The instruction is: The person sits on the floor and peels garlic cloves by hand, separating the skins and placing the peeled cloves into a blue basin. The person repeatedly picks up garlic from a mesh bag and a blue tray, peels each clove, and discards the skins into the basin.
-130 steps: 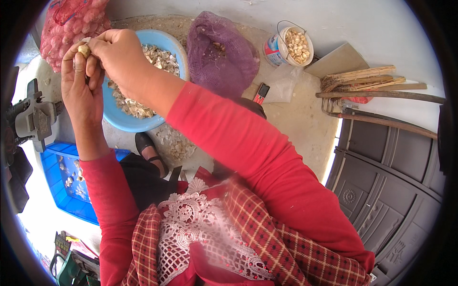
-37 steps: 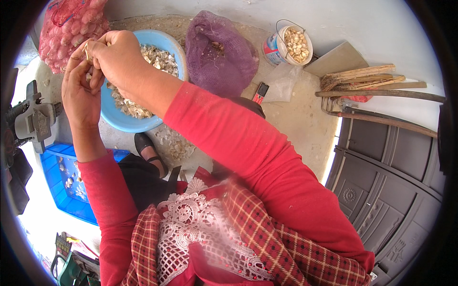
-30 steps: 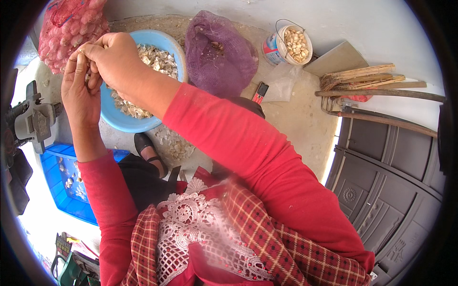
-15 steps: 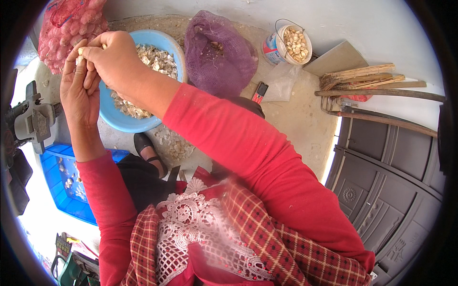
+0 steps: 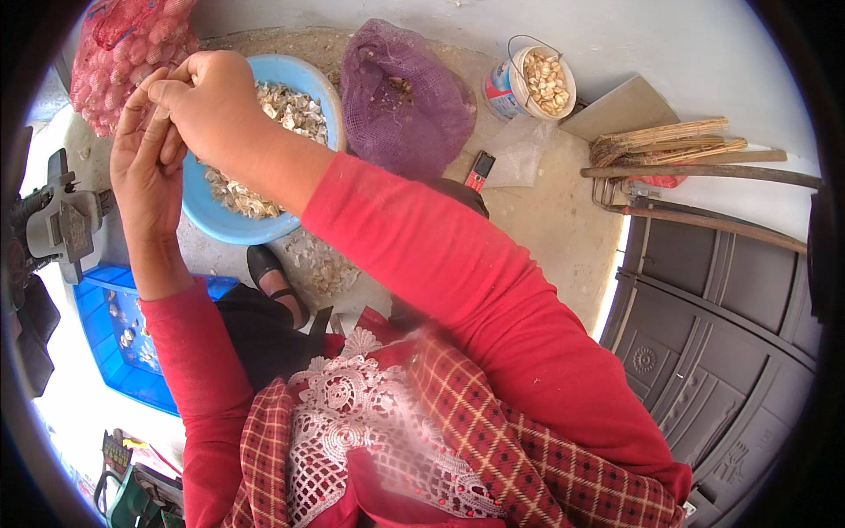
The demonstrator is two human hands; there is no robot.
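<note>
My left hand (image 5: pixel 145 180) is raised at the upper left with its palm up, and its fingers are closed together with those of my right hand. Thumb and forefinger of my right hand (image 5: pixel 211 101) pinch at the left fingertips. A small pale garlic clove (image 5: pixel 162 113) shows between the fingers, mostly covered by them. Beneath and beside the hands sits a light blue basin (image 5: pixel 195 207) filled with dry garlic skins (image 5: pixel 295 113). Just beyond them hangs or stands a red mesh bag (image 5: pixel 132 57) full of garlic.
A purple mesh sack (image 5: pixel 387 114) slumps right of the basin. Farther right are a white bucket (image 5: pixel 510 92) of peeled cloves, a phone (image 5: pixel 479 171), a clear plastic bag (image 5: pixel 522 154), a broom (image 5: pixel 660 145) and wooden handles. A blue crate (image 5: pixel 132 378) lies at left.
My fingers have shifted slightly around the clove. More of it is covered now, and the right thumb has moved a little up. The surroundings look the same.
</note>
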